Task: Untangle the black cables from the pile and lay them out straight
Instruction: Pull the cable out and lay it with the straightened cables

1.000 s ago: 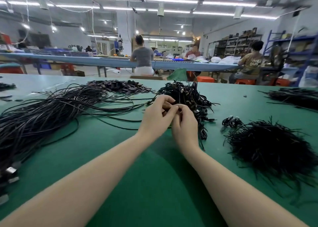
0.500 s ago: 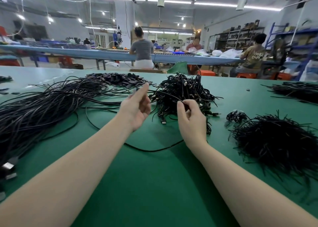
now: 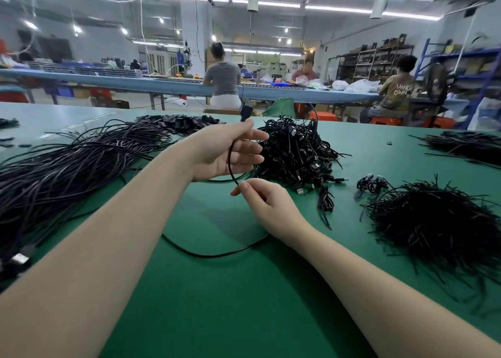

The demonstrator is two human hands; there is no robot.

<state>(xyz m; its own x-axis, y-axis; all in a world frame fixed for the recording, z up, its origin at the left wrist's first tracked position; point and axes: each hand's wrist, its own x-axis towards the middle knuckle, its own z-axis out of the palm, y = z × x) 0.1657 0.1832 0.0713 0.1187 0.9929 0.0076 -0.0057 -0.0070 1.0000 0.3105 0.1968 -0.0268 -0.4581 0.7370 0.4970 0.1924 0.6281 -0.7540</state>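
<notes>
A tangled pile of black cables (image 3: 295,151) lies on the green table (image 3: 230,303) just beyond my hands. My left hand (image 3: 225,151) is raised and pinches one black cable (image 3: 230,162) near its plug end, which sticks up above the thumb. That cable curves down to my right hand (image 3: 260,200), which pinches it between thumb and forefinger. From there the cable runs on under my right wrist and loops across the table toward my left forearm. To the left, a big sheaf of long black cables (image 3: 67,173) lies roughly straight.
A bushy heap of short black strands (image 3: 439,227) sits at the right, a further one (image 3: 469,146) at the far right, and a small coiled bundle (image 3: 371,184) between. Small black parts (image 3: 179,121) lie behind the sheaf. Several people sit at the blue bench (image 3: 162,83) beyond.
My left hand has risen, drawing the cable's plug end up out of the pile. My right hand has dropped toward me and slid along the same cable. The loop on the table has grown.
</notes>
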